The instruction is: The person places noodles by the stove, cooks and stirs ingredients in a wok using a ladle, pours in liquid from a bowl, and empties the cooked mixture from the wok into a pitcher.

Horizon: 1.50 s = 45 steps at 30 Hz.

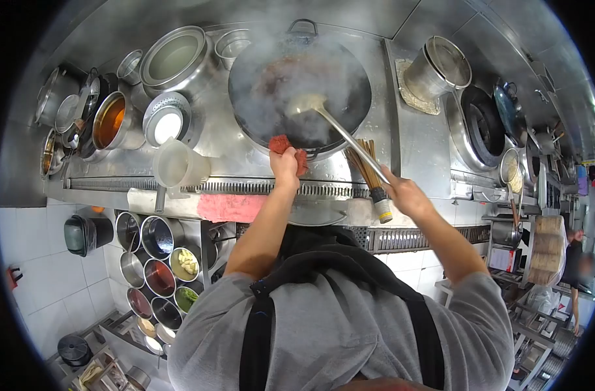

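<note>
A large dark wok (349,72) sits on the steel stove, with steam rising over reddish-brown contents that are blurred by it. My left hand (285,164) is closed on a red cloth (280,143) at the wok's near rim, beside a small handle. My right hand (406,195) grips the end of a long metal ladle (349,138). The ladle's pale bowl is inside the wok, tilted over the contents. Next to the ladle handle, a bamboo brush (376,189) lies across the stove's front edge.
A plastic jug (174,166), a colander (185,107) and a pot of orange liquid (115,124) are at the left. A tall steel pot (431,75) stands right. A pink cloth (232,208) lies on the front edge. Another person (576,267) is far right.
</note>
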Each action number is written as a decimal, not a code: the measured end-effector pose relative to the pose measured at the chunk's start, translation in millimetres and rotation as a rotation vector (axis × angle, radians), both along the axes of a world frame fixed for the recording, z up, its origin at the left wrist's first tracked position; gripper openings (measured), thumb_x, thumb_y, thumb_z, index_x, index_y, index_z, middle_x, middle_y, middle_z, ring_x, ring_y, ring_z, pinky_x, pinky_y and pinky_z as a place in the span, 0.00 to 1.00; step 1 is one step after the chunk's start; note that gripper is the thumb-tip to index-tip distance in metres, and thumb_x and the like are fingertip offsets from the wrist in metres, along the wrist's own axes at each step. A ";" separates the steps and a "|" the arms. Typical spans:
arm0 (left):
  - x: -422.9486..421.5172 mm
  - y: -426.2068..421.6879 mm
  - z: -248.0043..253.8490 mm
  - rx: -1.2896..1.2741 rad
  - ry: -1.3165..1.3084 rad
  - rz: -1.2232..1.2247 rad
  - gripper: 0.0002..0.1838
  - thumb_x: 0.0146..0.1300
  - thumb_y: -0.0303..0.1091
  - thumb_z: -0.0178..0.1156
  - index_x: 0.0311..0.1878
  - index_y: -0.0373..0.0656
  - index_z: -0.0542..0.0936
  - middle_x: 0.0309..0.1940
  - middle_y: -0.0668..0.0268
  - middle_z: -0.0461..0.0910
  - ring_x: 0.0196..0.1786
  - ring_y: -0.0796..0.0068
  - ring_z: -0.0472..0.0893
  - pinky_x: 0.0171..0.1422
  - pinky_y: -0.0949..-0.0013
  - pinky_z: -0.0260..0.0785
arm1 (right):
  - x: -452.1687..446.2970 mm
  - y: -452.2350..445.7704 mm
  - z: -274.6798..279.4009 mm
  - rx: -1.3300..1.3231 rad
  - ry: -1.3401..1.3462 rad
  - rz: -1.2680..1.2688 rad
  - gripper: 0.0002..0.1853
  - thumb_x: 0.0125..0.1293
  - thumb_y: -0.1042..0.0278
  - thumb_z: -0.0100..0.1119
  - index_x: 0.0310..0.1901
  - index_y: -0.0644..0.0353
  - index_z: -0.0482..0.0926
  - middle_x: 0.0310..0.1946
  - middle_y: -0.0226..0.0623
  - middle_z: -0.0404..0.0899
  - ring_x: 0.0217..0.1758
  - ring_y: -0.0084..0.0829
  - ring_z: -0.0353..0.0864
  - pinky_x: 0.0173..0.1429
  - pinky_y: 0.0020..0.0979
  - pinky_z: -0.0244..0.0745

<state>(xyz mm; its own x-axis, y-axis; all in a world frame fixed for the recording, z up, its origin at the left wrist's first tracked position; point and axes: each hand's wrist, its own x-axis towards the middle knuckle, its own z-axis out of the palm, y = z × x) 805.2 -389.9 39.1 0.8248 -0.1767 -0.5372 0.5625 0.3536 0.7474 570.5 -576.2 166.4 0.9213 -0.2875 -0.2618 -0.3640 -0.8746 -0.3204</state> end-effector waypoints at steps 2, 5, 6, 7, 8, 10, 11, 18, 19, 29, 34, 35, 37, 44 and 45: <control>5.7 2.1 -5.5 0.037 -0.005 -0.026 0.17 0.57 0.20 0.50 0.50 0.42 0.69 0.30 0.63 0.75 0.28 0.68 0.80 0.23 0.62 0.72 | 25.8 22.0 -23.7 0.072 -0.026 -0.079 0.28 0.72 0.62 0.50 0.71 0.56 0.58 0.30 0.61 0.80 0.35 0.60 0.80 0.42 0.55 0.74; 17.1 6.9 -4.6 0.025 0.010 -0.114 0.17 0.57 0.19 0.50 0.51 0.42 0.69 0.30 0.64 0.74 0.29 0.69 0.79 0.23 0.64 0.72 | 64.7 34.4 -67.1 0.111 -0.252 -0.147 0.27 0.72 0.61 0.49 0.70 0.54 0.59 0.30 0.62 0.79 0.36 0.62 0.80 0.43 0.56 0.73; 12.5 9.5 -5.4 -0.013 -0.020 -0.076 0.18 0.57 0.19 0.50 0.51 0.43 0.69 0.28 0.64 0.74 0.26 0.69 0.78 0.22 0.65 0.72 | 69.8 38.5 -73.4 0.113 -0.247 -0.159 0.27 0.72 0.61 0.49 0.70 0.54 0.59 0.30 0.62 0.79 0.36 0.62 0.80 0.43 0.56 0.73; 14.8 5.4 -4.3 -0.062 -0.058 -0.037 0.18 0.57 0.19 0.50 0.51 0.43 0.69 0.26 0.64 0.73 0.24 0.69 0.77 0.21 0.65 0.71 | 79.1 35.9 -76.8 0.059 -0.289 -0.179 0.27 0.72 0.61 0.48 0.70 0.54 0.60 0.30 0.62 0.80 0.37 0.62 0.80 0.44 0.57 0.73; 19.1 2.2 -3.4 -0.063 -0.060 -0.048 0.18 0.57 0.19 0.50 0.51 0.43 0.69 0.26 0.64 0.73 0.24 0.69 0.77 0.21 0.65 0.71 | 79.8 32.0 -77.6 0.038 -0.306 -0.198 0.26 0.73 0.60 0.48 0.70 0.54 0.60 0.31 0.62 0.80 0.38 0.62 0.80 0.45 0.57 0.73; 19.3 7.9 -10.2 0.015 -0.028 -0.058 0.17 0.56 0.19 0.48 0.48 0.47 0.69 0.24 0.65 0.72 0.20 0.70 0.74 0.16 0.66 0.62 | 77.8 28.3 -51.9 0.063 -0.199 -0.306 0.25 0.72 0.61 0.48 0.69 0.55 0.63 0.35 0.63 0.80 0.39 0.63 0.79 0.47 0.57 0.73; 22.7 7.0 -10.6 0.039 -0.024 -0.047 0.16 0.55 0.19 0.47 0.47 0.49 0.69 0.23 0.66 0.71 0.18 0.71 0.72 0.14 0.66 0.58 | 76.9 20.5 -36.6 0.097 -0.088 -0.380 0.24 0.72 0.61 0.49 0.67 0.56 0.65 0.39 0.63 0.79 0.40 0.65 0.79 0.48 0.56 0.73; 7.7 6.5 20.3 -0.056 0.022 0.027 0.12 0.54 0.17 0.47 0.39 0.45 0.66 0.23 0.65 0.69 0.14 0.72 0.69 0.13 0.65 0.58 | -14.6 -40.0 56.0 -0.107 -0.031 -0.237 0.25 0.70 0.59 0.57 0.67 0.52 0.71 0.30 0.57 0.81 0.37 0.55 0.82 0.42 0.49 0.74; 11.2 7.7 18.4 -0.064 0.015 0.035 0.12 0.54 0.17 0.47 0.39 0.45 0.66 0.23 0.65 0.69 0.14 0.72 0.69 0.13 0.65 0.58 | -20.9 -43.5 65.8 -0.115 -0.039 -0.229 0.25 0.70 0.59 0.57 0.67 0.52 0.71 0.30 0.57 0.81 0.37 0.55 0.82 0.42 0.49 0.74; 7.4 1.4 19.1 0.031 0.103 -0.008 0.15 0.56 0.21 0.51 0.47 0.45 0.66 0.23 0.60 0.76 0.18 0.68 0.77 0.12 0.65 0.62 | -7.0 -3.3 31.8 0.032 0.139 -0.071 0.29 0.71 0.57 0.55 0.72 0.45 0.62 0.33 0.53 0.82 0.36 0.55 0.83 0.43 0.50 0.77; 10.8 0.1 -2.5 0.039 -0.002 -0.041 0.15 0.57 0.21 0.51 0.48 0.43 0.65 0.25 0.59 0.76 0.19 0.68 0.78 0.14 0.65 0.65 | 59.2 45.8 -20.6 0.171 0.003 -0.284 0.25 0.72 0.58 0.51 0.69 0.44 0.63 0.36 0.59 0.81 0.41 0.60 0.80 0.47 0.55 0.74; 19.1 -2.5 -6.9 0.083 0.001 -0.059 0.17 0.58 0.20 0.50 0.51 0.40 0.64 0.27 0.58 0.75 0.19 0.67 0.78 0.15 0.64 0.66 | 69.2 48.0 -38.9 0.169 -0.004 -0.289 0.25 0.72 0.58 0.51 0.69 0.44 0.63 0.36 0.59 0.81 0.41 0.60 0.80 0.47 0.55 0.74; 15.5 -4.1 8.2 0.079 0.022 -0.078 0.18 0.58 0.19 0.50 0.52 0.40 0.64 0.28 0.57 0.76 0.20 0.67 0.77 0.15 0.64 0.67 | 84.6 46.8 -68.1 0.000 -0.304 -0.263 0.24 0.72 0.58 0.50 0.69 0.45 0.64 0.36 0.60 0.81 0.41 0.61 0.80 0.48 0.56 0.74; 31.9 15.3 -17.3 -0.078 0.032 -0.178 0.16 0.56 0.17 0.48 0.47 0.42 0.68 0.26 0.64 0.72 0.21 0.70 0.75 0.17 0.64 0.66 | 44.8 -10.6 -4.2 -0.010 -0.010 -0.380 0.24 0.72 0.55 0.49 0.69 0.45 0.65 0.35 0.59 0.81 0.42 0.60 0.81 0.49 0.55 0.74; 19.5 11.3 -8.1 -0.081 0.031 -0.176 0.16 0.56 0.17 0.48 0.47 0.42 0.68 0.26 0.64 0.72 0.21 0.70 0.75 0.17 0.64 0.66 | 30.3 -16.5 16.8 -0.016 0.012 -0.388 0.25 0.72 0.54 0.50 0.68 0.45 0.66 0.34 0.59 0.81 0.41 0.60 0.81 0.48 0.55 0.74</control>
